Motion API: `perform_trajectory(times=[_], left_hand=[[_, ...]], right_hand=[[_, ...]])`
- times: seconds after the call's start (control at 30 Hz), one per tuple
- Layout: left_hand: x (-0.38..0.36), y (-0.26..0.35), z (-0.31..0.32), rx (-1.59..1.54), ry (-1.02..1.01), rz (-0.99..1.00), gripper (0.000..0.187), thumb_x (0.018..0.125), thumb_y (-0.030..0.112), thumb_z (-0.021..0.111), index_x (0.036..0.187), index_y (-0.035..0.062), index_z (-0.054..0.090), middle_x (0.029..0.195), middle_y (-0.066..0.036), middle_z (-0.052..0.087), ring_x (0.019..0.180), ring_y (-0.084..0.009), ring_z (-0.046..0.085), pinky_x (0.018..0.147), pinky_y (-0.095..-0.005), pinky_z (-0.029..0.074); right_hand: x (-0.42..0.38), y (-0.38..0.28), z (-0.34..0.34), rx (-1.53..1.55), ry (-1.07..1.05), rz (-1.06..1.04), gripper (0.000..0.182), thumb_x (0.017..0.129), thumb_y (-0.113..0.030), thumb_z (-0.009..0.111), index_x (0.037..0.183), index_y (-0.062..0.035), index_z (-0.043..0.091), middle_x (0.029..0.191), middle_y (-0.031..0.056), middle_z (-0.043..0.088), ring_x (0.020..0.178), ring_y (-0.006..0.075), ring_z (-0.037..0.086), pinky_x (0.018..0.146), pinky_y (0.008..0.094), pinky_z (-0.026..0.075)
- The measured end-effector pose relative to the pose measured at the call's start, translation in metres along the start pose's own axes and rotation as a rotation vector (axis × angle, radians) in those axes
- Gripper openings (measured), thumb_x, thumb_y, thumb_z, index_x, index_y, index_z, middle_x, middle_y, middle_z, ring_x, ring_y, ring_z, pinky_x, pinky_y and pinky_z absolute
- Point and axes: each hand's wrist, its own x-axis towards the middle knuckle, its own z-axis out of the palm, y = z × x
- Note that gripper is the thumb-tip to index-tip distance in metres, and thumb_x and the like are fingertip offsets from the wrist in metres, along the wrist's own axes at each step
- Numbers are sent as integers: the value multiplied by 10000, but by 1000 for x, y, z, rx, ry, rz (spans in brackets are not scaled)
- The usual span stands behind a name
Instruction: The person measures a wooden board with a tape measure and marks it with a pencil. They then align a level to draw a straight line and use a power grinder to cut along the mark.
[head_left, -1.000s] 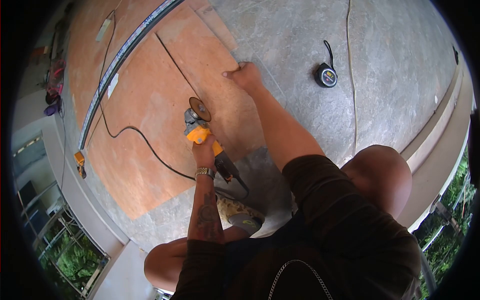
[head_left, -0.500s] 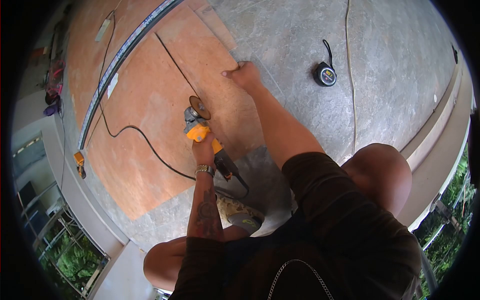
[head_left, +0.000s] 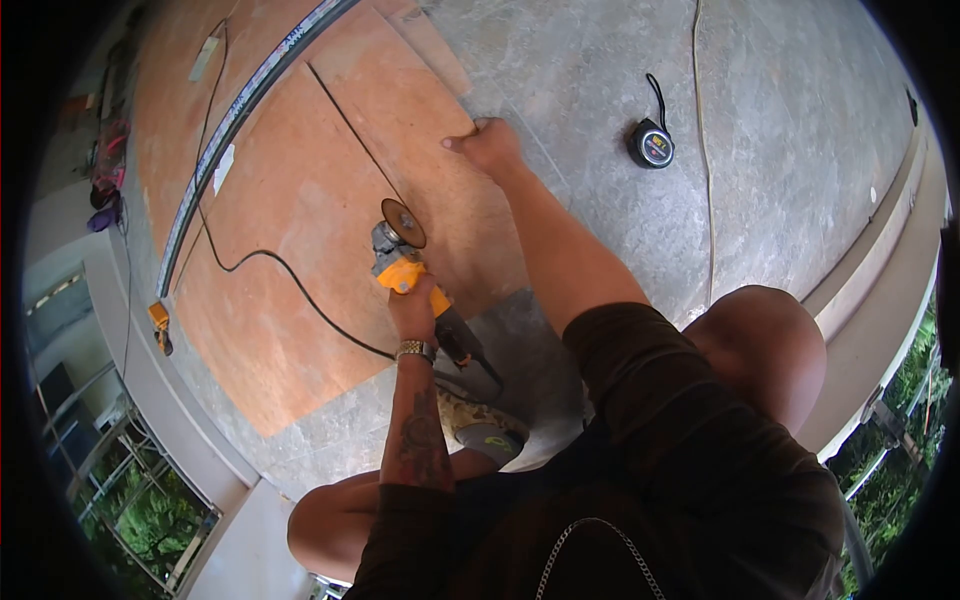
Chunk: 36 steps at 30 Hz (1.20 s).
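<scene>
My left hand [head_left: 413, 308], with a watch at the wrist, is wrapped around the yellow and black body of an angle grinder [head_left: 403, 275]. The grinder's thin disc [head_left: 404, 223] stands at the near end of a dark straight cut [head_left: 350, 125] in an orange-brown plywood sheet [head_left: 290, 200]. Over the sheet's right edge, my right hand [head_left: 489, 149] grips it, thumb on top and the other fingers mostly hidden. The grinder's black cord [head_left: 300, 290] loops across the sheet on the left.
A tape measure [head_left: 652, 147] lies on the grey floor [head_left: 600, 60] to the right, beside a pale cable [head_left: 704, 160]. A long dark strip with printed film [head_left: 240, 105] lies across the sheet. Near its lower end is a yellow tool [head_left: 159, 325]. My shoe [head_left: 492, 440] is close below the grinder.
The grinder and my left hand have shifted slightly toward me and to the right, and the cut reaches a little nearer. My right hand stays at the sheet's edge.
</scene>
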Motion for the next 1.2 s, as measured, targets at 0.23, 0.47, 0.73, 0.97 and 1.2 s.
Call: perform_trajectory(times=[0.23,0.47,0.73,0.97,1.2], left_hand=[[0,2,1,36,13,-10,292,827,102,680,1093,16,596,845,-85,648,659,-214,669,580,-352,587],[3,-3,0,69,32,25,232,895,128,649,1106,33,643,785,-76,649,632,-213,668,590,-347,580],[4,0,0,77,20,-20,301,836,114,681,1107,16,594,861,-84,660,685,-217,679,618,-361,583],[11,-7,1,24,44,-7,280,855,120,690,1099,18,600,820,-86,653,655,-217,676,554,-358,589],[-2,-5,3,48,63,-1,339,822,116,718,1100,-10,571,848,-96,657,669,-230,683,561,-375,597]], right_hand=[[0,2,2,33,20,-8,605,696,-419,870,1038,60,729,1049,259,715,1019,369,689,884,406,536],[2,3,3,2,15,7,627,687,-437,870,1036,64,728,1060,263,713,1029,371,687,895,406,533],[4,5,4,39,7,-5,606,688,-423,871,1039,52,733,1065,266,710,1037,371,685,892,404,534],[12,15,14,44,38,-20,590,658,-428,887,965,50,731,1013,268,712,976,376,694,851,429,541],[10,14,11,129,8,-22,540,677,-400,884,955,38,733,946,229,729,891,363,704,800,425,541]])
